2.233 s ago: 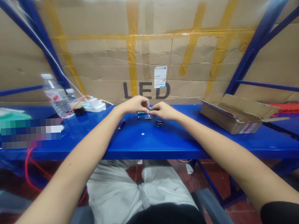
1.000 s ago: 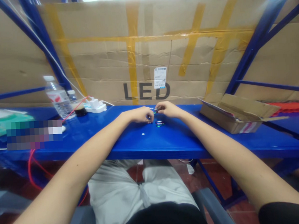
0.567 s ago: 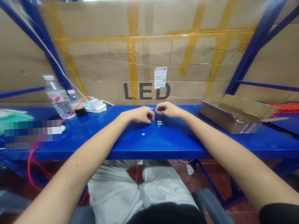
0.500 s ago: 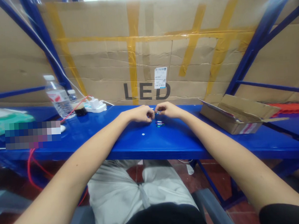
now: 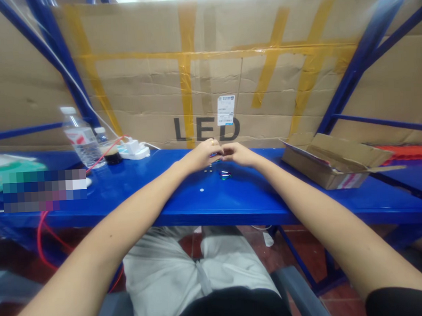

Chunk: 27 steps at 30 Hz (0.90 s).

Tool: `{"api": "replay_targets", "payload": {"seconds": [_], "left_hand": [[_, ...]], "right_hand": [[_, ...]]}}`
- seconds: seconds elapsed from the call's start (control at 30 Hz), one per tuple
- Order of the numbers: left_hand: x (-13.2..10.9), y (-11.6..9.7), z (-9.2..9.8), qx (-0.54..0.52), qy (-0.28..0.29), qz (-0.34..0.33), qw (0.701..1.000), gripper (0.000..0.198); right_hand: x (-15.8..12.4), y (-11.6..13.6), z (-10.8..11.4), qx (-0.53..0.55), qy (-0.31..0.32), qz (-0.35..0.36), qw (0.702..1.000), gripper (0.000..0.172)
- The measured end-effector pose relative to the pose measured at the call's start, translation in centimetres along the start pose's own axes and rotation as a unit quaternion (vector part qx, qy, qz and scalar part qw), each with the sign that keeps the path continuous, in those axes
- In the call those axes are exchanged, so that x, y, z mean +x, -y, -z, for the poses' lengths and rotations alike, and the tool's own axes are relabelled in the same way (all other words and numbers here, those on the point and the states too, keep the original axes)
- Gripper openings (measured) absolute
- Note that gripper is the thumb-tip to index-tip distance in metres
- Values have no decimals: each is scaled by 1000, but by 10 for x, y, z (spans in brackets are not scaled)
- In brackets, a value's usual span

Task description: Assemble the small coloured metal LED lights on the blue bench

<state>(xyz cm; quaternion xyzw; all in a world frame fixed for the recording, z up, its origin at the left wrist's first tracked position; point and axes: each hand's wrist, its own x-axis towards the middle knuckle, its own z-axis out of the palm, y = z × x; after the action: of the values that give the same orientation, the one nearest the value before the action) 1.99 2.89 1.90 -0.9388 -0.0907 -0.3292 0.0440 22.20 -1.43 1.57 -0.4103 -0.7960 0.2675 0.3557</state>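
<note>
My left hand and my right hand meet fingertip to fingertip just above the blue bench, near its far edge. Both pinch something very small between them; I cannot make out what it is. A ring shows on a finger of my left hand. Right under the hands lie a few tiny metal parts and a small green and purple clip-like piece. A small white dot sits on the bench nearer to me.
An open cardboard box stands on the bench at the right. At the left are a water bottle, a dark jar, a white power strip with a red cable, and green papers. A taped cardboard sheet marked LED backs the bench.
Both hands have lifted slightly off the bench and drawn together, so the fingertips now touch. The small metal parts that my left hand covered now show on the bench.
</note>
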Motion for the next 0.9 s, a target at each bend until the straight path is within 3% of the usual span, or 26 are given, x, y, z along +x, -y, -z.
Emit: {"api": "replay_targets", "payload": {"seconds": [0.47, 0.9], "left_hand": [[-1, 7, -2, 26, -26, -32, 999, 14], [-4, 0, 6, 18, -46, -44, 998, 9]], "right_hand": [[1, 1, 0, 24, -35, -4, 999, 17], [3, -3, 0, 37, -46, 15, 998, 19]]}}
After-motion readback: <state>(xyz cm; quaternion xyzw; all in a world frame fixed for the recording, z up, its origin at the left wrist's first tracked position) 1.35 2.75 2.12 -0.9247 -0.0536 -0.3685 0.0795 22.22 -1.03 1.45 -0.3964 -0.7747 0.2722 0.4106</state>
